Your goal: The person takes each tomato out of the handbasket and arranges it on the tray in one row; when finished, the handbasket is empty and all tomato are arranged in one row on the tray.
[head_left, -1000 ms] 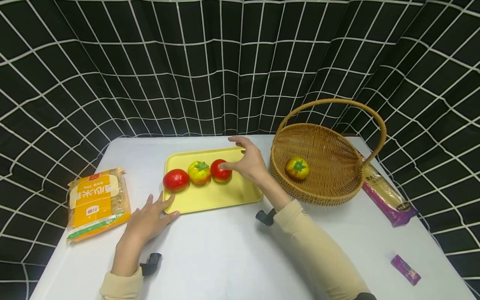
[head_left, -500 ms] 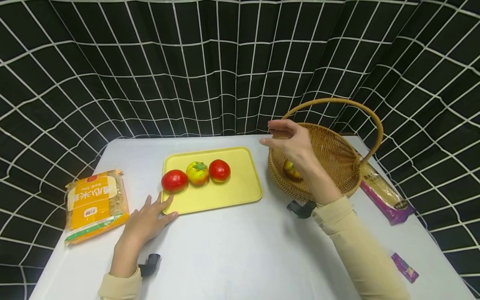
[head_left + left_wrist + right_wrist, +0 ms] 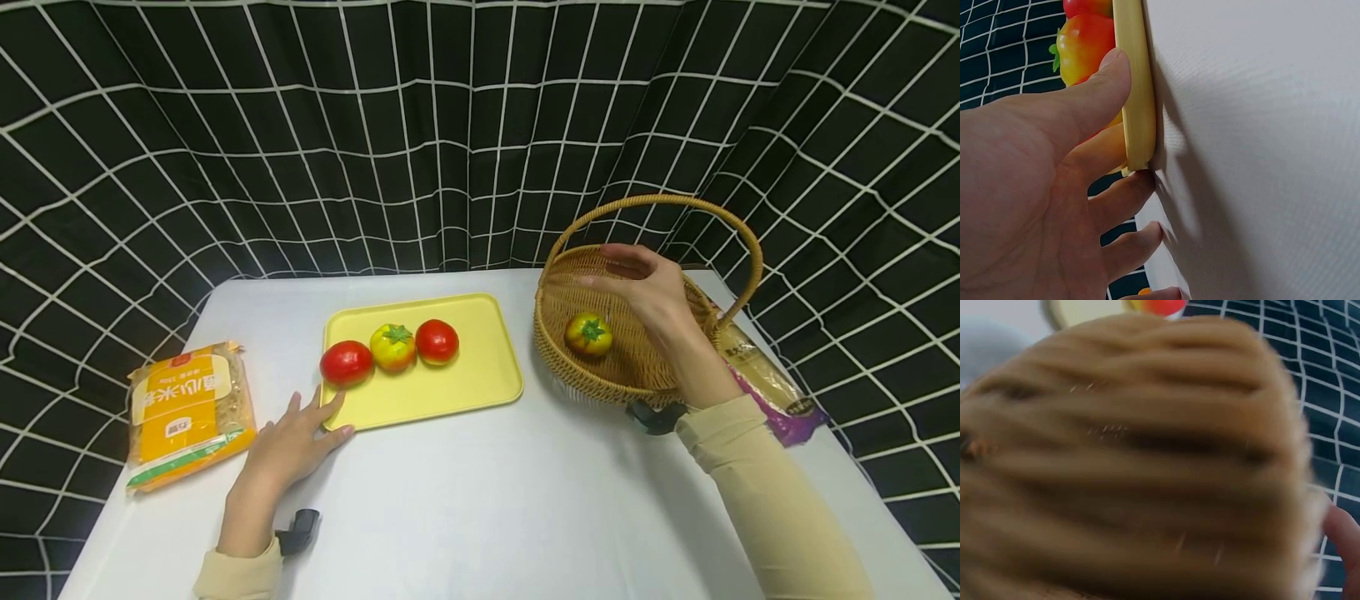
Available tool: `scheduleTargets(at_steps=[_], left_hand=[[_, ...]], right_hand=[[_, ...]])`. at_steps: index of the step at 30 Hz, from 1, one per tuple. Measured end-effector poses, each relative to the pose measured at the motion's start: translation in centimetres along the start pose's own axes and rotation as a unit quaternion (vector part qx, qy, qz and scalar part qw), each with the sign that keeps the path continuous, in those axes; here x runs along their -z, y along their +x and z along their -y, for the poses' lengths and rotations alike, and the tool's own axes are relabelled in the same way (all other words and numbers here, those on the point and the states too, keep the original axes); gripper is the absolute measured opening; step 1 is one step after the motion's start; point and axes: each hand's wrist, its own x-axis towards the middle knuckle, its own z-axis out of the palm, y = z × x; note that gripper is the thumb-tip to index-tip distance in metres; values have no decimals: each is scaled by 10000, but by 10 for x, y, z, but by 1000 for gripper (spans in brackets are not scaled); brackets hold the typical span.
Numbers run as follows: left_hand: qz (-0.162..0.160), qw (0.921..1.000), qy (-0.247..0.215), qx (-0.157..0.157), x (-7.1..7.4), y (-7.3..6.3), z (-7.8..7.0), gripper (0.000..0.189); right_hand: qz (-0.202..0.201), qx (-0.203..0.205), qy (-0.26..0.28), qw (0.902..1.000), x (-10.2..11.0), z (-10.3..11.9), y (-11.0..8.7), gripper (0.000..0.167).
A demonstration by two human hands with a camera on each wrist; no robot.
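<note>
My left hand [image 3: 292,446] is at the near left corner of a yellow tray [image 3: 480,392], fingers spread and fairly straight. In the left wrist view its thumb [image 3: 1110,78] lies on the tray's rim. The tray bears a red tomato [image 3: 347,363] at its left, a yellow tomato [image 3: 393,347] with a green leafy top, and another red tomato [image 3: 437,342]. My right hand [image 3: 652,287] hovers over a wicker basket [image 3: 585,385] below its arched handle, thumb and fingers apart with nothing between them. A yellow-red tomato [image 3: 588,335] sits inside the basket at the left.
An orange bag of grain [image 3: 187,417] lies at the table's left. To the right of the basket, a purple and clear packet [image 3: 776,387] sits partly behind the basket and my sleeve. A black curtain [image 3: 375,167] with white grid lines surrounds the table.
My right hand has moved rightward from above the right-hand red tomato on the tray to over the basket, nothing in it. The left hand keeps its place at the tray's corner.
</note>
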Motion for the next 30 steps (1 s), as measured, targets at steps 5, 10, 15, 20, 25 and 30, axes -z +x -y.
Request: scheduleTargets(at_steps=[5, 10, 15, 20, 25, 30], left_hand=[[-5, 10000, 2, 2, 0, -1, 0, 76], [33, 10000, -40, 26, 0, -1, 0, 76], [-17, 10000, -39, -35, 0, 0, 1, 75], [-15, 10000, -45, -11, -1, 1, 2, 76], [3, 10000, -75, 1, -1, 2, 2, 76], [-5, 10000, -47, -1, 0, 1, 2, 76]], right_hand=[[-53, -120, -248, 9996, 6, -10, 6, 77], [-56, -183, -414, 9990, 8, -20, 12, 75], [124, -214, -661, 9975, 7, -32, 17, 75], [470, -231, -950, 9941, 2, -46, 18, 74], [722, -326, -1377, 9873, -3, -55, 19, 74], [797, -316, -1745, 9809, -5, -61, 20, 74]])
